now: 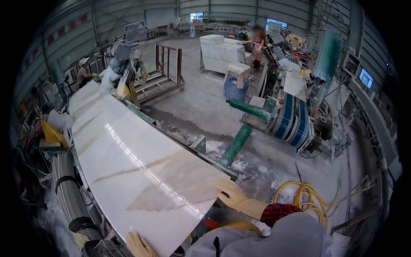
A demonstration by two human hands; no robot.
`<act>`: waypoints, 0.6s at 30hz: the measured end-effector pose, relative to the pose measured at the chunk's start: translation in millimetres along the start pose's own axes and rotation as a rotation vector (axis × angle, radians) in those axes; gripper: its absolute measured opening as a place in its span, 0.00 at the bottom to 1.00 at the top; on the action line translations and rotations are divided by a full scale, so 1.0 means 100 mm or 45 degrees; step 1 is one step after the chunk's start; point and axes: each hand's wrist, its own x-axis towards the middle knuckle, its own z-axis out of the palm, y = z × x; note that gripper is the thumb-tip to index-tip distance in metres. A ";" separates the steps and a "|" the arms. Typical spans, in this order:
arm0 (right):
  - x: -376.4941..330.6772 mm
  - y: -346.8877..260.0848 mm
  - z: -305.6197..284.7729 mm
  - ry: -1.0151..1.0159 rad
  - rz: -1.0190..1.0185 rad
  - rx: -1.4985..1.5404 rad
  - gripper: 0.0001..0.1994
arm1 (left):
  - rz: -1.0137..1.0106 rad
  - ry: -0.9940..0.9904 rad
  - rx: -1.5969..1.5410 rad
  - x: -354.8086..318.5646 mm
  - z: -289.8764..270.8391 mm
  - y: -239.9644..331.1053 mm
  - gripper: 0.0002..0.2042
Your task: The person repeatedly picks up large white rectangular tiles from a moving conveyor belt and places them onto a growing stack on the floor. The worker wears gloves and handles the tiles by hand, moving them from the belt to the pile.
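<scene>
A long desk (75,167) is carrying 1 polished white slab (128,162) with brown veins, lying flat along it. 2 green rollers (235,145) are standing beside it on the dusty floor (201,107).

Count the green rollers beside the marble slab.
2. One green roller slants down by the near right corner of the marble slab; the other green roller lies farther off, by the blue-striped machine. More may be hidden.

cream rubber gloves (233,195), grey sleeves (295,233), red-black cuff (278,212)
</scene>
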 end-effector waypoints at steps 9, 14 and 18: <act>-0.41 -0.40 0.29 -0.510 1.963 1.614 0.31 | 0.146 0.138 -0.099 -0.07 0.07 -0.18 0.22; -0.38 -0.81 0.95 -0.469 1.978 1.934 0.33 | 0.255 -0.028 -0.154 -0.13 -0.14 -0.36 0.24; -0.34 -0.97 1.12 -0.175 2.101 1.878 0.30 | 0.190 -0.015 -0.274 -0.20 -0.12 -0.32 0.24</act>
